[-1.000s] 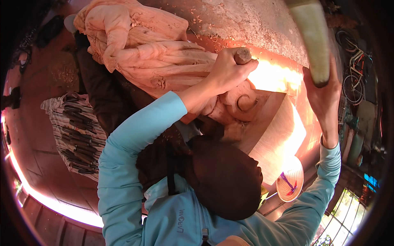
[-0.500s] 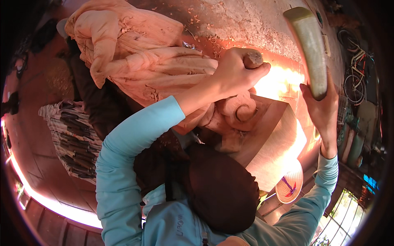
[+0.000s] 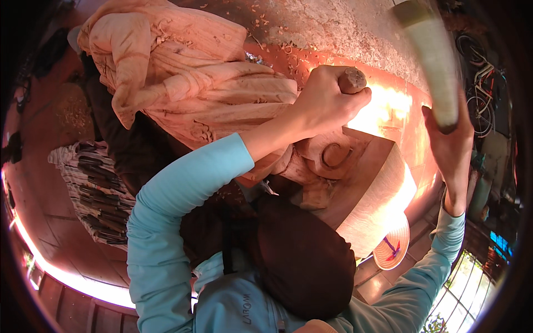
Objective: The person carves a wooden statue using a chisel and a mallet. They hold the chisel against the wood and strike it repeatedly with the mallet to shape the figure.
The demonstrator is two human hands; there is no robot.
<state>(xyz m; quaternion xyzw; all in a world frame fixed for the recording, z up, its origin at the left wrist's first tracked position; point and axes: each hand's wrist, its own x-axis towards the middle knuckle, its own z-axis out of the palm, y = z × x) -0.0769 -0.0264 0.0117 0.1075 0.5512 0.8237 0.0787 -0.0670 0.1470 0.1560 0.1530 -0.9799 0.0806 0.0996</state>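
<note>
My left hand [image 3: 327, 100] is closed around a wooden-handled chisel [image 3: 352, 81]. Only its rounded, worn butt shows above the fist; the blade is hidden. Beneath that hand lies a large carved wooden figure [image 3: 205, 91] with draped folds and a scroll-like curl [image 3: 336, 155] near the block end. Off to the right, my right hand [image 3: 451, 145] grips the narrow end of a pale, thick wooden mallet [image 3: 436, 69]. The mallet is raised, apart from the chisel, its upper part smeared by motion.
At left, several dark-handled tools [image 3: 102, 191] lie in a row on a striped cloth [image 3: 66, 166]. A squared wooden block [image 3: 372, 188] adjoins the carving. A conical hat [image 3: 393, 250] lies beyond it. Wood shavings litter the floor [image 3: 333, 28]. Bicycles [image 3: 482, 91] stand at far right.
My right hand and the mallet have moved to the right, away from the chisel. My left hand has shifted slightly right with the chisel still in it.
</note>
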